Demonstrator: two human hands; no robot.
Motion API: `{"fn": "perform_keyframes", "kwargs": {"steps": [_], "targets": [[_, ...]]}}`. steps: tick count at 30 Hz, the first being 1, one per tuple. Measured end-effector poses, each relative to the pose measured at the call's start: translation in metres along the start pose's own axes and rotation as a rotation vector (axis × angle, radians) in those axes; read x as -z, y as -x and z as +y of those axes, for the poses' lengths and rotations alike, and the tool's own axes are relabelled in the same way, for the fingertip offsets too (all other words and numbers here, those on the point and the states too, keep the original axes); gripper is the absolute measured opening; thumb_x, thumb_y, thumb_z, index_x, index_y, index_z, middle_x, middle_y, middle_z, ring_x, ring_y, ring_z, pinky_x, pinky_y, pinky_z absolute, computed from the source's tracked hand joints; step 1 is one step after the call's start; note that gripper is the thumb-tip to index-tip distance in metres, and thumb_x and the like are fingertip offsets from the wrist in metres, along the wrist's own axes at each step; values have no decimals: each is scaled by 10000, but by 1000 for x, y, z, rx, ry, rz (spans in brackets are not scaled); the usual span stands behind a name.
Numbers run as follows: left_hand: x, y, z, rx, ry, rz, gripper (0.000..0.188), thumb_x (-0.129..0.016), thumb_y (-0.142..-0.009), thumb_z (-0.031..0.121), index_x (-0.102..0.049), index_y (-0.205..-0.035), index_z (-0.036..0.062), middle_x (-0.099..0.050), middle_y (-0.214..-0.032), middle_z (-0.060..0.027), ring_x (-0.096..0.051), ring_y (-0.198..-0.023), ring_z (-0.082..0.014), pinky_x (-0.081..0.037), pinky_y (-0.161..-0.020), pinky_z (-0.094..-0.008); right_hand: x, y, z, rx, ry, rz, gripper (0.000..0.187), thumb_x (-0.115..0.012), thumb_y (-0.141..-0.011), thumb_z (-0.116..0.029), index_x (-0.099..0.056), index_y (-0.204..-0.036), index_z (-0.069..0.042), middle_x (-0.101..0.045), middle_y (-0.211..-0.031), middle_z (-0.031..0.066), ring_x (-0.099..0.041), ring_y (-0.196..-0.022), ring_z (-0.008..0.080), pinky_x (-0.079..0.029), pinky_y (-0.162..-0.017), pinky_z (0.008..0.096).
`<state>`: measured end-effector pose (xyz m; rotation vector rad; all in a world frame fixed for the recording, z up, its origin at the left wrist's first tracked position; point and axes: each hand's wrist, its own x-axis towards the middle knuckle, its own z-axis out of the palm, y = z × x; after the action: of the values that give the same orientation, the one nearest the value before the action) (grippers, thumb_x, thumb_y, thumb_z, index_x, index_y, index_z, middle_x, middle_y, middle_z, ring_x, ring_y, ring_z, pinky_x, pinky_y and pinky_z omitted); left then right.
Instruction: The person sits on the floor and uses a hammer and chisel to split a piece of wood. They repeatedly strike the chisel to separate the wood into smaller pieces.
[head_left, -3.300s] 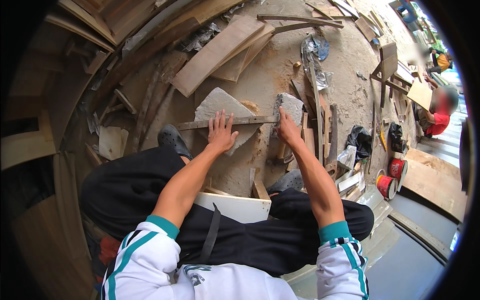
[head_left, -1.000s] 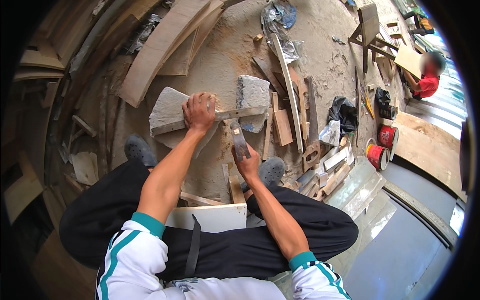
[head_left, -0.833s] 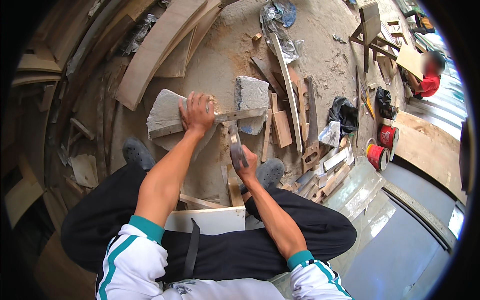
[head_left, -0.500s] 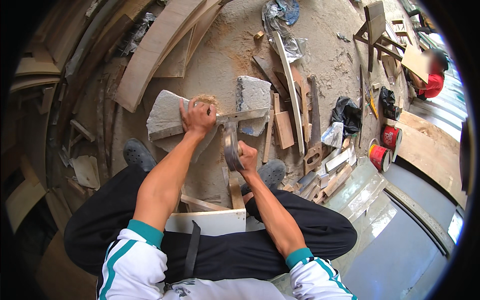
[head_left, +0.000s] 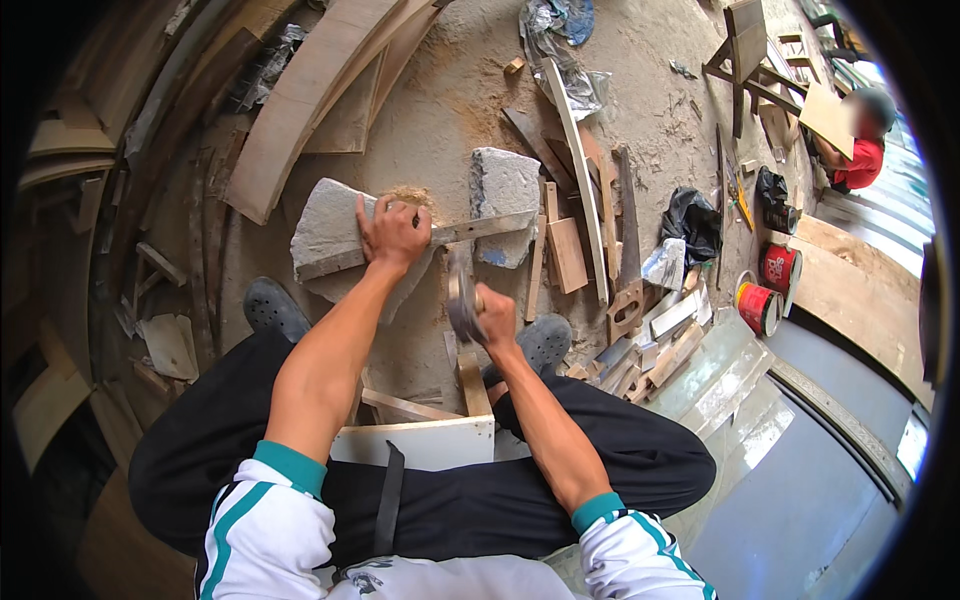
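Observation:
A narrow wooden strip (head_left: 487, 227) lies across two rough concrete blocks, the left block (head_left: 325, 222) and the right block (head_left: 504, 187). My left hand (head_left: 397, 236) is closed over the strip beside the left block, pressing it there. Whether its fingers also pinch something small is hidden. My right hand (head_left: 494, 318) is wrapped round what looks like a hammer (head_left: 464, 305), its curved grey metal head slightly blurred. The tool is held on the near side of the strip, between the blocks. Pale sawdust (head_left: 405, 195) lies just beyond my left hand.
Curved wooden boards (head_left: 300, 110) lean at the left. A handsaw (head_left: 626, 305), offcuts (head_left: 672, 360) and a black plastic bag (head_left: 692, 225) lie at the right, near red cans (head_left: 759, 307). A white box (head_left: 420, 443) stands by my lap. Another person (head_left: 862, 150) holds a board far right.
The head of the tool in my right hand has shifted slightly. My left hand and the strip stay in place. The view has tilted a little.

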<state>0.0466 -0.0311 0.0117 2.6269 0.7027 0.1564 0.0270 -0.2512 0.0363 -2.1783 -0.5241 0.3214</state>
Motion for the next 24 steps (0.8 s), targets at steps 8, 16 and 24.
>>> {"fn": "perform_keyframes", "kwargs": {"steps": [8,16,24], "targets": [[1,1,-4,-4,-32,-16,307,-566,-877,331,-789,-850,122,-746,-960,-57,-593,-1136,-243,-117,-1177,-575,15,-17,-11,70,0,-68,322,-713,-819,-283,-519,-693,-59,-568,-622,181,-603,-588,387,-462,-535,437],[-2,1,-5,-7,-18,10,301,-585,-865,334,-787,-833,113,-746,-922,-58,-603,-1115,-251,-139,-1170,-575,10,-5,-17,-116,-83,-89,149,-669,-836,-153,-610,-792,-23,-601,-684,212,-607,-640,428,-474,-562,410],[-3,2,-4,-6,-19,19,298,-591,-864,325,-786,-821,104,-748,-927,-57,-601,-1115,-247,-145,-1170,-570,-6,0,-8,-142,-24,-60,176,-659,-857,-147,-592,-801,6,-565,-641,194,-589,-592,365,-468,-560,399]]}}
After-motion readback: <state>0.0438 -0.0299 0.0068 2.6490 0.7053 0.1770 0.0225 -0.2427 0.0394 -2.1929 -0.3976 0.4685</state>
